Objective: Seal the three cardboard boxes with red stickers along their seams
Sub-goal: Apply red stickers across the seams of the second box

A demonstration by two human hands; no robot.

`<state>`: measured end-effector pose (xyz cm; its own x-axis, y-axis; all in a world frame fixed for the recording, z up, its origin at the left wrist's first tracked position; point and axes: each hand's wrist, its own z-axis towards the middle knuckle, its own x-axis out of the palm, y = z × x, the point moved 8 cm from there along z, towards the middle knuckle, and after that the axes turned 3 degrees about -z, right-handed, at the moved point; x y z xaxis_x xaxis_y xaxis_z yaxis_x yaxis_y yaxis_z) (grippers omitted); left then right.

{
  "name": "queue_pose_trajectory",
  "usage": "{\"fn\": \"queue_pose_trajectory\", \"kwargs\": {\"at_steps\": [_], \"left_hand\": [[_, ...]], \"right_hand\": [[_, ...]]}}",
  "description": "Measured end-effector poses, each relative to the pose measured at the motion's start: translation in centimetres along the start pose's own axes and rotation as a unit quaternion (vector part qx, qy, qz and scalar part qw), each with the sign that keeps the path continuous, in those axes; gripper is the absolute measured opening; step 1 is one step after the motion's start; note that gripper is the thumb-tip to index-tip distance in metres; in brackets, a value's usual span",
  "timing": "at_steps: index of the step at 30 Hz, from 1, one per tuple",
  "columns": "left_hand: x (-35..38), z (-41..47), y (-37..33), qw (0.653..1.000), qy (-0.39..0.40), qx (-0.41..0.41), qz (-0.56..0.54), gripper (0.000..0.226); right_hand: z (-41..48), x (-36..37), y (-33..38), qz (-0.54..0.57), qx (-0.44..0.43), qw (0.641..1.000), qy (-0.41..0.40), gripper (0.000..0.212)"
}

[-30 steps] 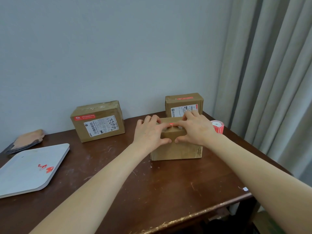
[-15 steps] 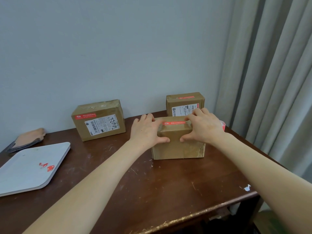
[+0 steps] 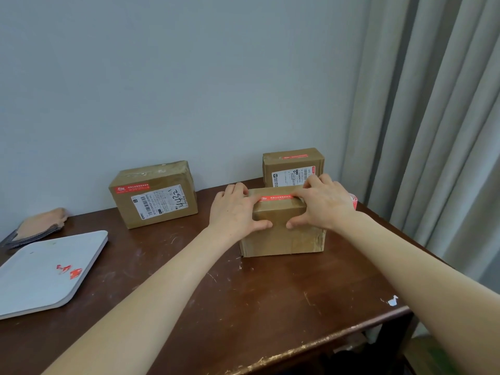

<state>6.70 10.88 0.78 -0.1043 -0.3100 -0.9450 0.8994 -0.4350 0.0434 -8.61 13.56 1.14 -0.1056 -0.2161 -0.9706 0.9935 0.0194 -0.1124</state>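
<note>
Three brown cardboard boxes stand on the dark wooden table (image 3: 205,301). The near box (image 3: 281,236) carries a red sticker (image 3: 277,197) along its top seam. My left hand (image 3: 234,212) and my right hand (image 3: 322,205) lie on the box's top, fingers pressing the sticker's two ends, thumbs down on the front face. The left box (image 3: 154,194) shows a red sticker (image 3: 131,188) on its front. The back right box (image 3: 293,166) has a red sticker (image 3: 295,157) on top. A roll of red stickers (image 3: 354,202) peeks out behind my right hand.
A white tray (image 3: 40,277) with red sticker scraps lies at the table's left. A tan and grey cloth item (image 3: 38,226) sits behind it. A grey curtain (image 3: 433,117) hangs to the right, close to the table's right edge. A wall stands behind the boxes.
My hands have slid apart along the near box's top, uncovering the middle of the red sticker. The view has shifted slightly.
</note>
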Motion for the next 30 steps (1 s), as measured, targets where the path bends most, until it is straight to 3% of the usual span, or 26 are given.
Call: {"fn": "queue_pose_trajectory", "kwargs": {"at_steps": [21, 23, 26, 28, 30], "left_hand": [[-0.1, -0.6, 0.4, 0.998, -0.048, 0.002, -0.05, 0.055], [-0.1, -0.7, 0.3, 0.996, -0.049, 0.005, -0.073, 0.055], [-0.6, -1.5, 0.9, 0.988, -0.087, 0.003, -0.13, 0.064], [-0.6, -2.4, 2.1, 0.98, -0.108, -0.027, -0.166, 0.073], [0.7, -3.3, 3.6, 0.973, -0.081, -0.085, -0.201, 0.078]], "right_hand": [[-0.6, 0.0, -0.1, 0.017, 0.011, 1.0, -0.02, 0.067], [-0.5, 0.0, -0.1, 0.028, 0.007, 0.999, -0.016, 0.07], [-1.3, 0.3, -0.6, 0.104, 0.035, 0.994, -0.006, 0.095], [-2.4, 0.2, -1.7, 0.149, 0.079, 0.985, -0.045, 0.103], [-3.7, 0.1, -2.7, 0.158, 0.117, 0.975, -0.101, 0.097]]}}
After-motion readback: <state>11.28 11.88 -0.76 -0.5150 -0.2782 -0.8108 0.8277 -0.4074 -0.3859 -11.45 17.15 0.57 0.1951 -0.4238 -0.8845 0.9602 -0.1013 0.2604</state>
